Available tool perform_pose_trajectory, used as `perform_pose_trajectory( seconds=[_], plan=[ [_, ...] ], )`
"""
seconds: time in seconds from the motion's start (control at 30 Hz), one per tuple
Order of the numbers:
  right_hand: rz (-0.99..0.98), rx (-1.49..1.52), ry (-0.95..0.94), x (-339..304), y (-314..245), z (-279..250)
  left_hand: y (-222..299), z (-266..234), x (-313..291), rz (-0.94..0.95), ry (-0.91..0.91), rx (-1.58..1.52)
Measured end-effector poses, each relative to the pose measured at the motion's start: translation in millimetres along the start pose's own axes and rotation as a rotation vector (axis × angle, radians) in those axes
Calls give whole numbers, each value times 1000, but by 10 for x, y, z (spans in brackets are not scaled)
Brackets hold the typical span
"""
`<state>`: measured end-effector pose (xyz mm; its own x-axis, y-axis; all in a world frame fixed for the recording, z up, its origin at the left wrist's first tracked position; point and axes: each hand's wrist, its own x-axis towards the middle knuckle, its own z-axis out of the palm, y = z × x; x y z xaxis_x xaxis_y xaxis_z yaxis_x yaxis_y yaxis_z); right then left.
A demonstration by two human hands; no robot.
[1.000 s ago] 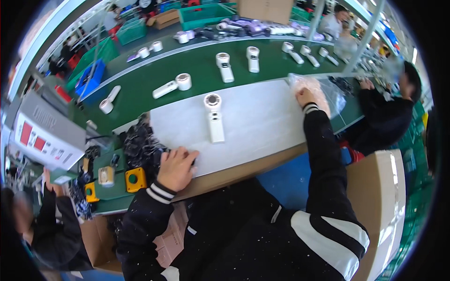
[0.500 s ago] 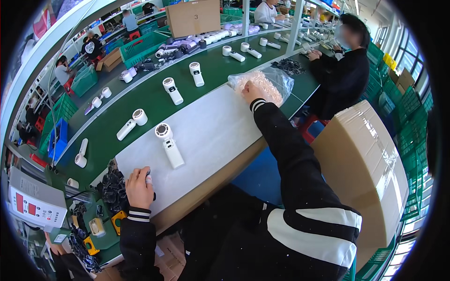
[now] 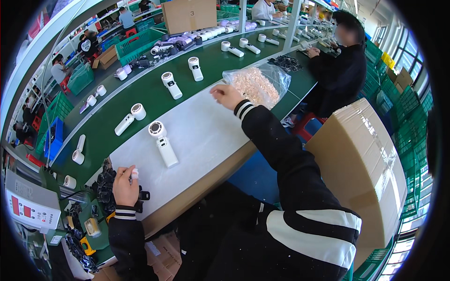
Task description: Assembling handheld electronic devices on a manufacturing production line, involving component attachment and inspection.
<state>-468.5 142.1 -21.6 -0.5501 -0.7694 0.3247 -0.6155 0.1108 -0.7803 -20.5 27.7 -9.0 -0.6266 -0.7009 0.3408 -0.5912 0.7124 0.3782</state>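
Observation:
My left hand (image 3: 125, 189) is closed at the near left edge of a pale grey work mat (image 3: 197, 136). A small white piece (image 3: 135, 173) shows at its fingertips. A black plastic part (image 3: 144, 195) sticks out beside the palm; whether the hand grips it is unclear. Over the far right of the mat, my right hand (image 3: 228, 97) has its fingers pinched together, and what they hold is too small to make out. Beside it lies a clear plastic bag (image 3: 281, 77) full of small pale-pink pieces (image 3: 255, 85). A white handheld fan (image 3: 163, 144) lies on the mat between my hands.
More white fans (image 3: 171, 85) lie along the green conveyor belt (image 3: 154, 96). Black parts (image 3: 104, 185) are heaped by my left hand, near a white control box (image 3: 33, 201). A large carton (image 3: 356, 164) stands at right; a co-worker (image 3: 344, 70) sits beyond.
My right hand has come out of the bag and moved left over the mat. In my left hand, a white piece now shows at the fingertips and the black part is more exposed.

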Motion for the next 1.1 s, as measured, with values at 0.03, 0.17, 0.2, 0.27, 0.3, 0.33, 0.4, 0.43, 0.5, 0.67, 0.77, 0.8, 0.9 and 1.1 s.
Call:
perform_pose_trajectory(
  seconds=[0.03, 0.17, 0.2, 0.27, 0.3, 0.33, 0.4, 0.43, 0.5, 0.67, 0.77, 0.8, 0.9, 1.1],
  plan=[
    [31, 82, -80, -62, -196, 100, -38, -19, -1, -37, 8, 34],
    [-142, 66, -200, -215, -490, 487, -184, -35, 56, -39, 76, 99],
    [-164, 114, -235, -245, -531, 579, -201, -69, 94, -53, 89, 118],
    [-175, 157, -274, -351, -660, 737, -218, -106, 82, -74, 140, 138],
    [-184, 164, -265, -383, -678, 808, -249, -69, 109, -61, 174, 129],
    [-184, 181, -283, -408, -690, 911, -213, -103, 121, -70, 167, 109],
    [-111, 325, -326, -471, -706, 1085, -166, -128, 154, -91, 159, 98],
    [-73, 393, -345, -502, -716, 1148, -167, -106, 181, -104, 144, 15],
    [-33, 463, -368, -556, -749, 1252, -222, 33, 247, -146, 124, -290],
    [-121, 397, -381, -681, -880, 1425, 96, 239, 435, -274, 126, -855],
    [-72, 392, -371, -726, -1006, 1491, 37, 498, 522, -317, 144, -1034],
    [-57, 390, -369, -729, -1035, 1525, 11, 564, 539, -356, 160, -1130],
    [-189, 236, -263, -726, -972, 1698, -46, 712, 593, -375, 73, -1147],
    [-210, 127, -85, -748, -953, 1910, -3, 762, 632, -430, 12, -1098]
  ],
)
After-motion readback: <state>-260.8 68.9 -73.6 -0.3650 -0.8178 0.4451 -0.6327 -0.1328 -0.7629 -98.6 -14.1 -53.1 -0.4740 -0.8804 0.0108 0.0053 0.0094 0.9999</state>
